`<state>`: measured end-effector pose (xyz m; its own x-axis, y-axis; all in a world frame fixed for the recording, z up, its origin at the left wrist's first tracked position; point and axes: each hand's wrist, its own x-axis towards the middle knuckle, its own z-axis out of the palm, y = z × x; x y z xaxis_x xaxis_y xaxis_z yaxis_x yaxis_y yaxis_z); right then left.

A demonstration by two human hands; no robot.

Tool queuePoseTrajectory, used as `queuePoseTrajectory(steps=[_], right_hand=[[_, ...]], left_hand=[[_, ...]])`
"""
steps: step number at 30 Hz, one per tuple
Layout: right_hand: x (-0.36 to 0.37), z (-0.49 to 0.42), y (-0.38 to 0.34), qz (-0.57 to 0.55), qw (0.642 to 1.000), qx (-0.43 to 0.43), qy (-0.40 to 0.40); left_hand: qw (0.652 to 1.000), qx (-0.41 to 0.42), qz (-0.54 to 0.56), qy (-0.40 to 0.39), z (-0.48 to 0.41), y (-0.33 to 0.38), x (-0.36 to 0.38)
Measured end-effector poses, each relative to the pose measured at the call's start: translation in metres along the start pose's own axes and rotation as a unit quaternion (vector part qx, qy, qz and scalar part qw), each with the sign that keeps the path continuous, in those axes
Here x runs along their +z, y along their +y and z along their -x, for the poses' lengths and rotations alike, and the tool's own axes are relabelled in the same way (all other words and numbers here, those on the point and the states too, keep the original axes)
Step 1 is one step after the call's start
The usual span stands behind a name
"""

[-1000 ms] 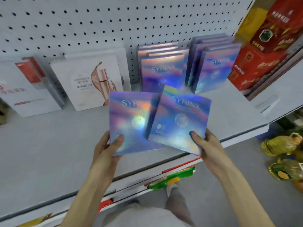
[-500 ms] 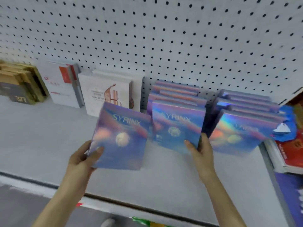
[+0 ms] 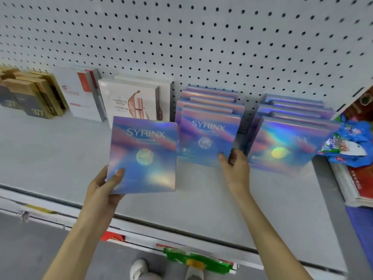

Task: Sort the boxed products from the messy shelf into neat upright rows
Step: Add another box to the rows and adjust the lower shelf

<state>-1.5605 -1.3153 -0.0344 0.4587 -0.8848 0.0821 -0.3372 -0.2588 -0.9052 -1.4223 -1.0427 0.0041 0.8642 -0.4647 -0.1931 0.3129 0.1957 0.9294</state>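
My left hand (image 3: 105, 186) grips the lower left corner of a holographic SYRINX box (image 3: 143, 156), held upright above the grey shelf (image 3: 60, 158). My right hand (image 3: 235, 168) holds the lower right corner of a second SYRINX box (image 3: 205, 138), which stands at the front of the middle row of the same boxes (image 3: 212, 100). Another row of holographic boxes (image 3: 286, 138) leans against the pegboard just to the right of that hand.
White cosmetic boxes (image 3: 131, 100) and a white box with a red stripe (image 3: 80, 91) stand left of the rows. Gold and black boxes (image 3: 30, 96) sit at the far left. Blue packets (image 3: 347, 146) and red boxes (image 3: 359, 178) crowd the right end. The white pegboard (image 3: 201, 37) backs the shelf.
The view swung up toward the pegboard. My right hand carried its box forward and set it at the front of the middle row. My left hand's box stayed held and now stands straighter.
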Motion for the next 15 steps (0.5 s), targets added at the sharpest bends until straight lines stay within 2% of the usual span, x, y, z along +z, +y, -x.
queuePoseTrajectory(steps=[3,4,6,7,8,9,11,15], right_hand=[[-0.023,0.02,-0.011,-0.123,0.992,0.031,0.017],[-0.032,0.028,-0.015,-0.183,0.982,0.045,-0.016],[-0.049,0.044,-0.025,-0.333,0.927,0.112,-0.13],[-0.057,0.05,-0.027,-0.36,0.906,0.137,-0.174],[-0.066,0.056,-0.027,-0.344,0.909,0.132,-0.196],[-0.076,0.06,-0.024,-0.311,0.925,0.112,-0.188],[-0.1,0.062,-0.012,-0.265,0.954,0.083,-0.117],[-0.153,0.054,0.022,-0.28,0.958,0.053,-0.014]], left_hand=[[0.999,-0.013,0.017,-0.043,0.004,-0.006,0.012],[0.998,-0.019,0.018,-0.063,0.005,-0.008,0.02],[0.993,-0.038,0.021,-0.113,0.007,-0.017,0.044],[0.989,-0.05,0.026,-0.137,0.009,-0.023,0.06],[0.985,-0.065,0.032,-0.158,0.011,-0.03,0.077],[0.98,-0.081,0.037,-0.177,0.015,-0.038,0.093],[0.971,-0.098,0.008,-0.219,0.02,-0.052,0.125],[0.946,0.008,-0.224,-0.233,0.018,-0.075,0.181]])
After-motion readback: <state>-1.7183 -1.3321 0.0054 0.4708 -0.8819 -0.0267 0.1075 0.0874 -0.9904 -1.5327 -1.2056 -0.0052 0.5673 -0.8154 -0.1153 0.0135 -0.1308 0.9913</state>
